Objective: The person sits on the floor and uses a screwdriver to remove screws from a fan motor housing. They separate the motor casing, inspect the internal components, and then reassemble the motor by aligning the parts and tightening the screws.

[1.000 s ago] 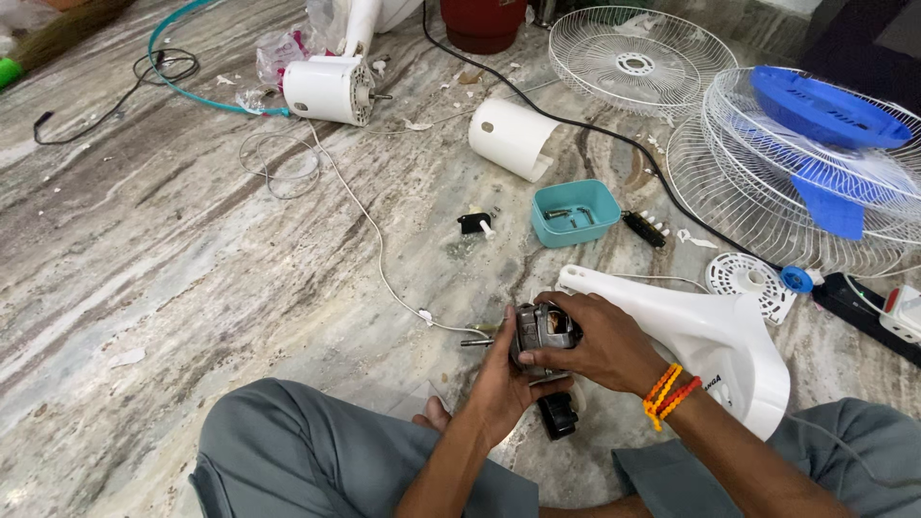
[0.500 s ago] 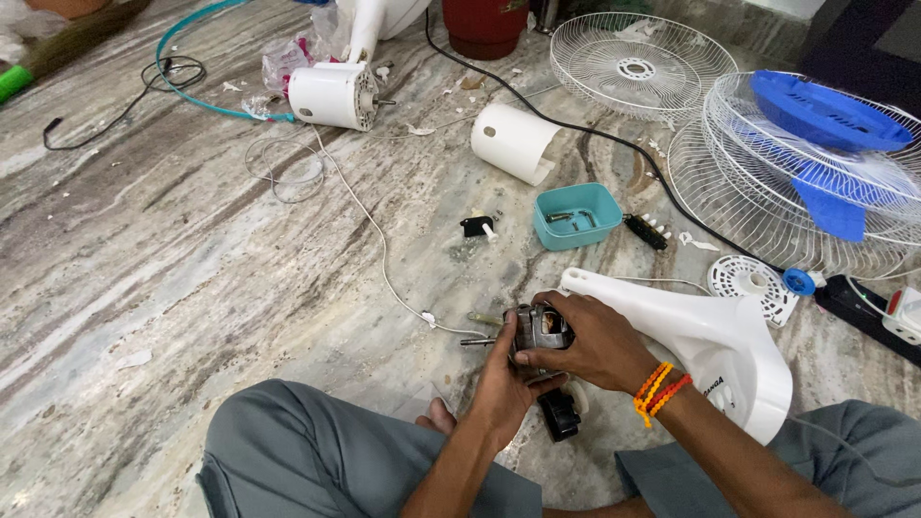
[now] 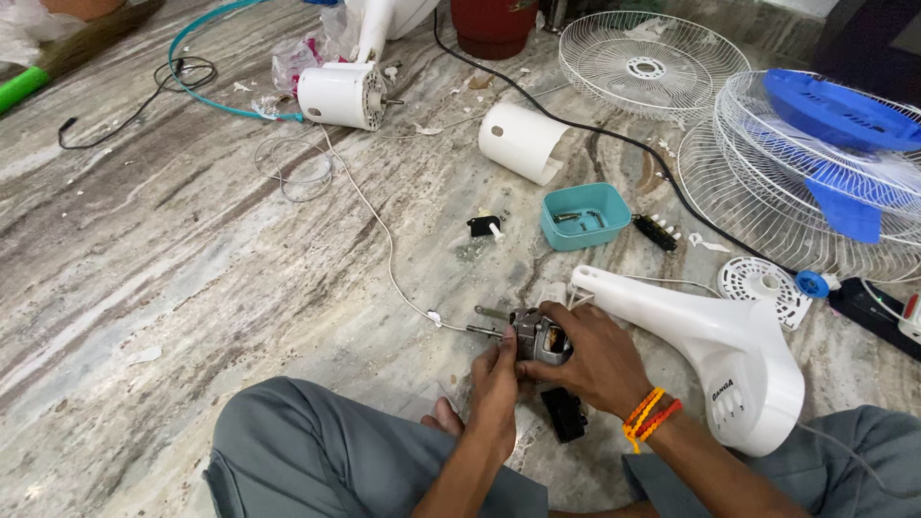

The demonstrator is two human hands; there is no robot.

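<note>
I sit on a marble floor with a small metal fan motor [image 3: 539,336] held in front of my knees. My left hand [image 3: 496,384] grips the motor from below and the left. My right hand [image 3: 597,360], with orange and red threads at the wrist, wraps over its right side. A thin metal shaft [image 3: 487,331] sticks out of the motor to the left. A black part [image 3: 564,414] lies on the floor just under my hands. The white fan base and neck [image 3: 715,345] lies right beside my right hand.
A teal tray [image 3: 586,217] with small parts, a black switch block [image 3: 655,231] and a black clip [image 3: 484,226] lie ahead. Farther off are a white cylinder cover [image 3: 523,142], a second white motor housing [image 3: 342,94], wire fan guards [image 3: 645,59], blue blades [image 3: 839,115] and a black cable [image 3: 614,139].
Both hands stay on the motor and have shifted it slightly. The view has drifted a little to the right; nothing else on the floor has moved.
</note>
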